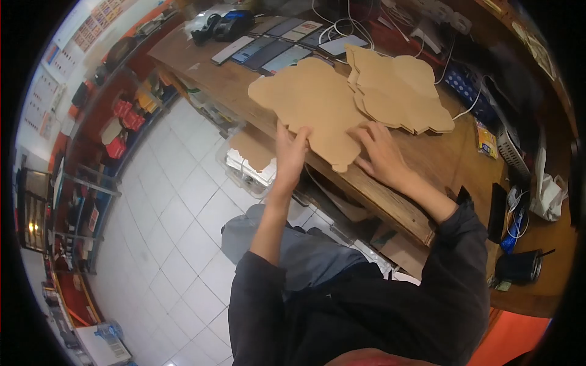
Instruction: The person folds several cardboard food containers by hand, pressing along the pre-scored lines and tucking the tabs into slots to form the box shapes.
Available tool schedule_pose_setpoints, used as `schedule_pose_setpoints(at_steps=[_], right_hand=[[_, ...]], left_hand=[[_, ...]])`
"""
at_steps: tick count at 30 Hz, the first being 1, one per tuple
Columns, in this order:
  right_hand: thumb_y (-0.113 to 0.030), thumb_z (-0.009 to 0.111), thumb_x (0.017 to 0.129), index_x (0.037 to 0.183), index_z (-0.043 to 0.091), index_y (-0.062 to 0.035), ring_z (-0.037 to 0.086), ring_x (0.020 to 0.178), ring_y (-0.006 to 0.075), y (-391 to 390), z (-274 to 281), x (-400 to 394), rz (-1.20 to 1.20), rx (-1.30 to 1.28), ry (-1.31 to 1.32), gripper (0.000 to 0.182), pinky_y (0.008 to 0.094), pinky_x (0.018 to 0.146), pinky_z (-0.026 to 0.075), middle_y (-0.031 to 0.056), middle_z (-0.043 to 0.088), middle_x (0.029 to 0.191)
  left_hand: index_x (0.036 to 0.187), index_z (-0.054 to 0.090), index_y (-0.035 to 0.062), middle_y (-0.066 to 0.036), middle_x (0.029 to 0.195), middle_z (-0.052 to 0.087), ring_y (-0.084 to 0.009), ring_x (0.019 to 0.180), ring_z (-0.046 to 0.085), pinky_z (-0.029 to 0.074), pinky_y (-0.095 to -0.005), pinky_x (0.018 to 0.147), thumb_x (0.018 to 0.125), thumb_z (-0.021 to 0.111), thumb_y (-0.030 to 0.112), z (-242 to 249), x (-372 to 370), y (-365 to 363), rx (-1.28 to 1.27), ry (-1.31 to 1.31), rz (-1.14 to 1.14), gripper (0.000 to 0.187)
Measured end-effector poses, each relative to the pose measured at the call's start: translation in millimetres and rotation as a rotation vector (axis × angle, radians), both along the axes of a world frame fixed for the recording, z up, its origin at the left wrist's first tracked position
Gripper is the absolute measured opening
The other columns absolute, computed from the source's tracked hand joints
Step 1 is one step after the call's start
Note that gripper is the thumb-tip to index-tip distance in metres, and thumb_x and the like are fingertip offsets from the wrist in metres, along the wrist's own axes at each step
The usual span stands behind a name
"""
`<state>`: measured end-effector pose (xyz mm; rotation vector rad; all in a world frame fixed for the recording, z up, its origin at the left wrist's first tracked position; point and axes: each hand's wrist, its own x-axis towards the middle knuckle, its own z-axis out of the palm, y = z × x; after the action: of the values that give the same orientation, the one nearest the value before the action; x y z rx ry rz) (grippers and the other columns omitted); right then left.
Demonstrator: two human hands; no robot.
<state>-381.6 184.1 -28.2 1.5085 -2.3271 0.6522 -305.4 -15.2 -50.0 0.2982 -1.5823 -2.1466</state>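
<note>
A flat brown cardboard cutout (pixel 314 97) with a wavy, lobed outline lies at the front edge of the wooden table, partly overhanging it. My left hand (pixel 292 152) grips its near left edge, thumb on top and the other fingers hidden beneath. At its right edge is my right hand (pixel 381 152), fingers bent against the cardboard and thumb lower down near the table edge. Just beyond my right hand rests a stack of similar cardboard cutouts (pixel 400 91), their layered edges showing on the left.
Several phones (pixel 268 53) lie in rows at the back of the wooden table (pixel 207 67), with white cables (pixel 348 24) among them. A dark mug (pixel 519 266) stands at the right. Below the table edge is a plastic box (pixel 250 165). White floor tiles (pixel 165 201) extend leftward to shelves.
</note>
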Motion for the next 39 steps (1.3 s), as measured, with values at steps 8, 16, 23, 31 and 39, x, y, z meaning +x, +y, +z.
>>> schedule_pose_setpoints(at_steps=[8,16,23,31,39], right_hand=[[-0.005,0.062,0.088,0.117,0.059,-0.0001,0.065,0.094,0.0256,-1.5,29.6,14.6,-0.025,-0.592,0.068,0.030,0.0337,0.082,0.051,0.0126,0.066,0.110],[-0.014,0.062,0.092,0.115,0.054,0.0069,0.060,0.096,0.0144,-23.3,71.4,82.1,0.251,-0.497,-1.220,0.032,0.0271,0.084,0.046,0.0086,0.063,0.107],[-0.014,0.063,0.092,0.113,0.056,0.0050,0.058,0.095,0.0130,-58.3,16.1,149.5,0.235,-0.304,-1.302,0.029,0.0283,0.084,0.046,0.0071,0.065,0.104],[-0.012,0.063,0.091,0.136,0.038,0.0021,0.050,0.118,0.0217,-125.5,-84.1,163.1,0.257,-0.432,-0.890,0.054,0.0326,0.097,0.040,0.0172,0.054,0.126],[-0.009,0.072,0.077,0.137,0.038,-0.0032,0.045,0.123,0.0360,-143.2,-57.2,178.7,0.327,-0.239,-0.372,0.069,0.0424,0.105,0.036,0.0190,0.050,0.131]], left_hand=[[0.138,0.032,0.0014,-0.014,0.130,0.047,-0.0252,0.121,0.047,0.039,-0.0363,0.100,0.092,0.057,0.015,74.5,82.6,-4.7,-0.156,0.254,-0.069,0.054],[0.140,0.033,-0.0002,-0.017,0.141,0.039,-0.0291,0.130,0.039,0.028,-0.0407,0.109,0.085,0.068,0.023,83.2,190.6,-66.0,-0.681,0.101,0.530,0.069],[0.117,0.055,-0.0043,-0.009,0.105,0.063,-0.0163,0.095,0.060,0.048,-0.0292,0.083,0.091,0.064,0.021,-4.2,272.7,-48.2,-0.452,0.026,0.770,0.037],[0.111,0.052,-0.0008,-0.011,0.097,0.064,-0.0108,0.088,0.058,0.045,-0.0233,0.070,0.098,0.049,0.018,-90.6,322.9,-30.7,-0.412,-0.179,0.707,0.022],[0.115,0.047,-0.0003,-0.008,0.104,0.059,-0.0124,0.095,0.055,0.044,-0.0271,0.083,0.101,0.044,0.022,-94.1,328.2,0.2,0.028,-0.092,0.895,0.026]])
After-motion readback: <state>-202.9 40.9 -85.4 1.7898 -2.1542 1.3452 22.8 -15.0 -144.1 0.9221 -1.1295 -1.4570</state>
